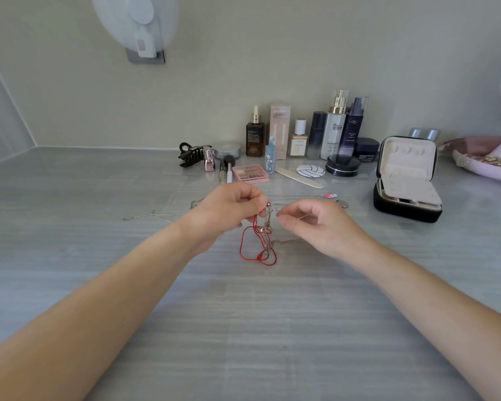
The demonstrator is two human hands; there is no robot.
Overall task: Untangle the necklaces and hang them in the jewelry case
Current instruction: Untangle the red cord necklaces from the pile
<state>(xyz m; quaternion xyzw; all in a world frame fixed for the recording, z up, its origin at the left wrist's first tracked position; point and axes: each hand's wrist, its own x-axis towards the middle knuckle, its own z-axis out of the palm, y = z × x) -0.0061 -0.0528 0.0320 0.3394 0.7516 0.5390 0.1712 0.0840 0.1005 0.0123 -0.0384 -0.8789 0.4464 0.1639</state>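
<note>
My left hand (229,209) pinches the top of a red cord necklace (248,247) tangled with a silver charm chain (268,227); both dangle down to the grey tabletop. Just to the right, my right hand (313,224) pinches a thin silver chain that runs toward the tangle. Another silver chain (298,195) with a pink tag and a round pendant lies behind my hands. A thin chain (148,215) lies to the left. The black jewelry case (405,180) stands open at the right, its cream lid upright.
Cosmetics line the back wall: bottles (334,125), a pink palette (250,173), a black hair claw (191,154), brushes, a nail file, a round jar (343,166). A pink dish (486,166) sits far right. A white fan (136,21) hangs on the wall.
</note>
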